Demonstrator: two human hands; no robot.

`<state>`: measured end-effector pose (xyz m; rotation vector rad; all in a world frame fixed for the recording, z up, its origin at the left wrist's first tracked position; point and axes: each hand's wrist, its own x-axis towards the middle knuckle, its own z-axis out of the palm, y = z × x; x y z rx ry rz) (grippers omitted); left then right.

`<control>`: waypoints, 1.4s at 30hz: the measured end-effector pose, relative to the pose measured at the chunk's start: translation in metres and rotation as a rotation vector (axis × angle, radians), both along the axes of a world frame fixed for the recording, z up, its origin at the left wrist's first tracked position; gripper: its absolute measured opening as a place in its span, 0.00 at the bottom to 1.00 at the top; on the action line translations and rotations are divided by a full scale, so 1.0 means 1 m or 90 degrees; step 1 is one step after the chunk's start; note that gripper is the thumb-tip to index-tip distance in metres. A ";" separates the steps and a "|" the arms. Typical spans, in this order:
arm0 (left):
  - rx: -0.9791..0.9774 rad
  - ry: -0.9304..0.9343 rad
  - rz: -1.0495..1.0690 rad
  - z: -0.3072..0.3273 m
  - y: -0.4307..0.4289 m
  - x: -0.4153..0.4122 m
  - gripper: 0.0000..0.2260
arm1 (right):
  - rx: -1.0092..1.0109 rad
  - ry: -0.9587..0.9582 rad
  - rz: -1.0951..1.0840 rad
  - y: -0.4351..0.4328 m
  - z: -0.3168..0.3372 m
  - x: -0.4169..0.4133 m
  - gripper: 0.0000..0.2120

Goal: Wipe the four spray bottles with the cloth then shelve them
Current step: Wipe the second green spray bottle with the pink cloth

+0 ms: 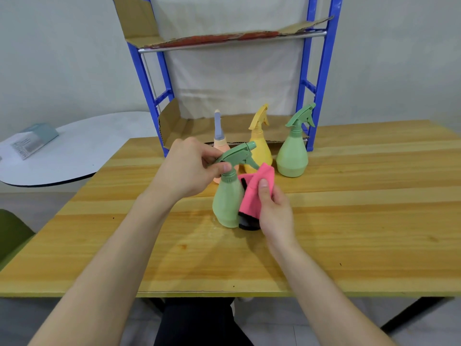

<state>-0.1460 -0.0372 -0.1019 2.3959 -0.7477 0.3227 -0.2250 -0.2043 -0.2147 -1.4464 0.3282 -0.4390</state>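
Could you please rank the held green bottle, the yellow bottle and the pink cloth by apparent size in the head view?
1. Held green bottle, though it is nearest.
2. Yellow bottle, partly hidden.
3. Pink cloth, folded.

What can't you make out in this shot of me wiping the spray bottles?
All in the head view:
- Peach bottle: its lower body is hidden behind the left hand and the near green bottle.
- Near green bottle: its right side is covered by the pink cloth in the right hand.
- Yellow bottle: its base is hidden behind the cloth.
- Blue shelf: its top is cut off by the frame edge.
- Box on the round table: its label is too small to read.
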 end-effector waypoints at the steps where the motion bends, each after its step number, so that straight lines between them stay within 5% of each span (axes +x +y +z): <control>1: -0.001 -0.004 0.005 0.000 0.000 0.000 0.05 | -0.033 -0.027 0.011 0.006 0.005 -0.004 0.14; 7: 0.037 -0.066 0.027 -0.001 -0.002 -0.003 0.06 | -0.291 -0.141 0.004 0.032 0.014 0.004 0.13; 13: 0.042 -0.042 0.045 0.003 -0.005 -0.005 0.10 | -0.382 0.019 0.083 -0.014 0.005 -0.008 0.08; 18: 0.037 -0.052 0.066 0.000 -0.004 -0.006 0.08 | -0.414 -0.073 0.090 0.007 0.020 -0.005 0.10; 23: -0.011 -0.025 0.081 -0.001 0.004 -0.008 0.05 | -0.612 0.142 0.152 -0.030 0.010 -0.009 0.10; 27: -0.033 -0.062 0.158 -0.005 0.016 -0.008 0.09 | -0.644 0.029 0.050 -0.031 0.031 -0.004 0.12; 31: -0.084 -0.057 0.266 -0.003 0.050 0.008 0.11 | -0.789 0.135 0.291 -0.014 0.006 0.005 0.16; 42: -0.026 -0.076 0.346 -0.002 0.050 0.112 0.14 | -0.807 0.154 0.325 -0.001 0.003 0.023 0.24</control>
